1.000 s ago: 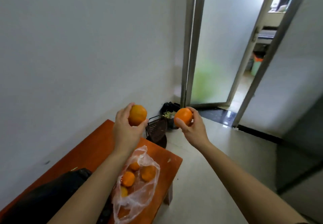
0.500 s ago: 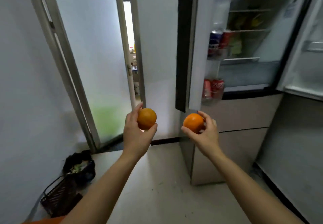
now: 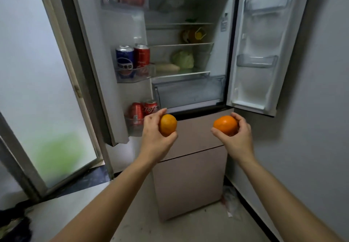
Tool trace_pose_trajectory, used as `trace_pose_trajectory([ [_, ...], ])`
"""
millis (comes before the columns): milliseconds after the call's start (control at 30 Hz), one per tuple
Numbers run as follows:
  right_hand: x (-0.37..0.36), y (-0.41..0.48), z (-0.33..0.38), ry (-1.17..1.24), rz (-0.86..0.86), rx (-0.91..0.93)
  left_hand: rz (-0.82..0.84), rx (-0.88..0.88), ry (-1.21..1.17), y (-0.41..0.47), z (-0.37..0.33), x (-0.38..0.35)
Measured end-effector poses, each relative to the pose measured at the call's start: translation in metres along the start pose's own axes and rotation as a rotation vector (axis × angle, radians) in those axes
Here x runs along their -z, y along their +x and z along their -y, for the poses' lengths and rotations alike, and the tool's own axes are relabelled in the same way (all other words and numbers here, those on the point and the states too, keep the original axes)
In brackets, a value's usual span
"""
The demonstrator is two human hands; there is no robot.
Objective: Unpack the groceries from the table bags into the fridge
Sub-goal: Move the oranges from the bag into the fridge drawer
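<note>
While both doors of the fridge [image 3: 188, 5] stand open, a person holds one fruit in each hand just short of it: the left hand [image 3: 154, 138] grips the left orange [image 3: 167, 125] between curled fingers and thumb, and the right hand [image 3: 239, 138] wraps its fingers round the right orange [image 3: 225, 125]. Both oranges hang level with each other and well apart, in front of the closed lower drawer front [image 3: 190, 134], so the open compartment lies above and farther off from both. The shut crisper drawer [image 3: 188, 92] sits directly over the gap between them, with the shelf [image 3: 181, 72] carrying a cabbage [image 3: 182, 59] just above that. Being round, the fruit offers no long axis to line up. Neither hand looks clearly nearer the shelves, though the left sits beside the cans [image 3: 143, 109] in the left door's lowest bin. Half a second earlier the fridge stood off to the right, seen at an angle, with the frosted glass door [image 3: 37, 90] filling the middle; now the fridge is square ahead, and both grips look unchanged. The table and its bag of oranges, visible a second ago, are out of view
</note>
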State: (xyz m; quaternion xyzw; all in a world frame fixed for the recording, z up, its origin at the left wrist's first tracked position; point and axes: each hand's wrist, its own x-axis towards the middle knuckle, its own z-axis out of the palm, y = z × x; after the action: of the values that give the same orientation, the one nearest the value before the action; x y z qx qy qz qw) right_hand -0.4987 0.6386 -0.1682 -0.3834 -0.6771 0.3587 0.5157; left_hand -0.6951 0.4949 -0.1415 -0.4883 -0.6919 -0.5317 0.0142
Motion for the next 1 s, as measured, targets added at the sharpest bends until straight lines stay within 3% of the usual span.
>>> trace_pose_trajectory([
  [200,-0.018,0.086,-0.020,0.061,0.018,0.059,-0.018,-0.063,0.062,0.088,-0.002,-0.040],
  [633,-0.096,0.337,-0.042,0.115,0.058,0.126,-0.134,-0.021,-0.198,0.334,0.038,-0.144],
  [1000,-0.161,0.503,-0.088,0.077,0.241,0.066,0.032,0.345,-0.199,0.477,0.089,-0.211],
])
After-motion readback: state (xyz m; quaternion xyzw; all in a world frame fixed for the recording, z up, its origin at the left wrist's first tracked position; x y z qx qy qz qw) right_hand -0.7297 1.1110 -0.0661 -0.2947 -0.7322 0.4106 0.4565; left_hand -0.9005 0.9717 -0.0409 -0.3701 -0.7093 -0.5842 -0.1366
